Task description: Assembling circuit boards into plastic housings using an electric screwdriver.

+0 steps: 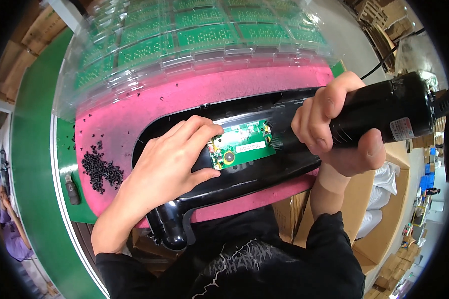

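A green circuit board lies inside a long black plastic housing. My left hand rests over the housing, with its index finger and thumb holding the board's left end at the far and near edges. To the right of the board, my right hand is wrapped round a black corded electric screwdriver, above the right part of the housing. The tool's tip is hidden from view. A rounded black end of the housing juts toward me.
The housing lies on a pink mat on a green table. A pile of small black screws is at left, beside a dark small tool. Clear trays of green boards stand behind. An open carton with white bags stands at right.
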Action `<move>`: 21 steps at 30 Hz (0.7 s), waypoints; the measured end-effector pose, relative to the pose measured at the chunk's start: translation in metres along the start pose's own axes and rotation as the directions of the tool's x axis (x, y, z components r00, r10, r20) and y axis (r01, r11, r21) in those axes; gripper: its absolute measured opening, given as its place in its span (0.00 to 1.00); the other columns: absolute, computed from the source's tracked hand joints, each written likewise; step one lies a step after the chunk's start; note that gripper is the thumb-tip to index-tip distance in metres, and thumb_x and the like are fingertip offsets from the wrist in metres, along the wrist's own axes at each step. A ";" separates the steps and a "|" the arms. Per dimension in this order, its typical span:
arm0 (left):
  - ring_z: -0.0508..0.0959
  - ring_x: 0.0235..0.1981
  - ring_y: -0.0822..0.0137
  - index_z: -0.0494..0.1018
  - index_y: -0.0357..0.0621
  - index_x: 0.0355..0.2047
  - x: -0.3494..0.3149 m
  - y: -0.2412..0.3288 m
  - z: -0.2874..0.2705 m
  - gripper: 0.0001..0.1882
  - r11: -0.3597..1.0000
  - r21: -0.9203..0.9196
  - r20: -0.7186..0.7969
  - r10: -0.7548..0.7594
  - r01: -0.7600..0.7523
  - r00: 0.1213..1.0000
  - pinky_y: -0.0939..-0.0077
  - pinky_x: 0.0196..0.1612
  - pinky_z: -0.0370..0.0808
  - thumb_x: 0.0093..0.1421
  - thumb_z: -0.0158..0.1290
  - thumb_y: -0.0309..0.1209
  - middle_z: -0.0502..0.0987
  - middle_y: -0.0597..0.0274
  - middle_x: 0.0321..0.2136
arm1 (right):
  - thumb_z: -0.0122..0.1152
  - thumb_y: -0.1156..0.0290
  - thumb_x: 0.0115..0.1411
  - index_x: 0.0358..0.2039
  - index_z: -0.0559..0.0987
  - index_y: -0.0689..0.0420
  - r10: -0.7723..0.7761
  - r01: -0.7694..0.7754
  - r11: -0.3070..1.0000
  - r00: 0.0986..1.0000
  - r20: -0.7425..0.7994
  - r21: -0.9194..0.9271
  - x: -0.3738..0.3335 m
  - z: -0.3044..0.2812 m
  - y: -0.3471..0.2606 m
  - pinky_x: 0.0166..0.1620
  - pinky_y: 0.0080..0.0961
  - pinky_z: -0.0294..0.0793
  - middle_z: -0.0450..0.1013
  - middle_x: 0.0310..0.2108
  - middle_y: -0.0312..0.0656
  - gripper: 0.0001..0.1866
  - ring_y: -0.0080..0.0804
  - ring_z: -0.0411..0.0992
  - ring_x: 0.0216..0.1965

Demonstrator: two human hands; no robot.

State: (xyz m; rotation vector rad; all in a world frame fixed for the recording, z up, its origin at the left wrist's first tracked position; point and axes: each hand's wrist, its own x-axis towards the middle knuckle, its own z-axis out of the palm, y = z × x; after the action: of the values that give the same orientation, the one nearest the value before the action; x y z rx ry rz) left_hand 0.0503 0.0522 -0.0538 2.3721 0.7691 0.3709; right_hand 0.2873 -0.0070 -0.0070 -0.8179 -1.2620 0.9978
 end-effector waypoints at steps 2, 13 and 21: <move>0.75 0.49 0.52 0.69 0.45 0.48 -0.001 0.002 -0.002 0.34 1.000 0.000 0.002 -0.007 0.007 1.000 0.61 0.46 0.76 0.39 0.70 0.28 0.72 0.59 0.47 | 0.64 0.42 0.52 0.35 0.67 0.57 0.035 -0.035 0.999 0.999 0.005 0.005 -0.001 0.006 0.000 0.19 0.18 0.59 0.64 0.15 0.32 0.31 0.20 0.60 0.13; 0.74 0.49 0.53 0.69 0.46 0.49 -0.003 0.003 0.001 0.32 1.000 0.000 0.013 0.003 -0.003 1.000 0.61 0.46 0.75 0.41 0.68 0.29 0.72 0.60 0.48 | 0.65 0.43 0.53 0.35 0.67 0.58 0.048 -0.050 0.998 0.997 0.056 0.032 -0.001 0.005 0.004 0.18 0.17 0.58 0.63 0.15 0.31 0.30 0.19 0.60 0.13; 0.71 0.49 0.51 0.73 0.38 0.44 -0.001 0.001 -0.011 0.23 0.985 0.112 -0.349 0.160 -0.129 0.923 0.59 0.54 0.68 0.46 0.66 0.26 0.73 0.54 0.45 | 0.63 0.39 0.53 0.35 0.67 0.58 0.017 -0.023 0.997 0.997 0.075 0.078 0.003 0.000 0.008 0.18 0.18 0.57 0.63 0.15 0.30 0.32 0.19 0.60 0.13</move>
State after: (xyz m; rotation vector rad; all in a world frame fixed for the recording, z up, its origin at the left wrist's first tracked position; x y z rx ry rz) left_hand 0.0457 0.0563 -0.0446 2.4840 0.7840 0.8662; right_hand 0.2864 -0.0012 -0.0128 -0.7391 -1.2721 1.0958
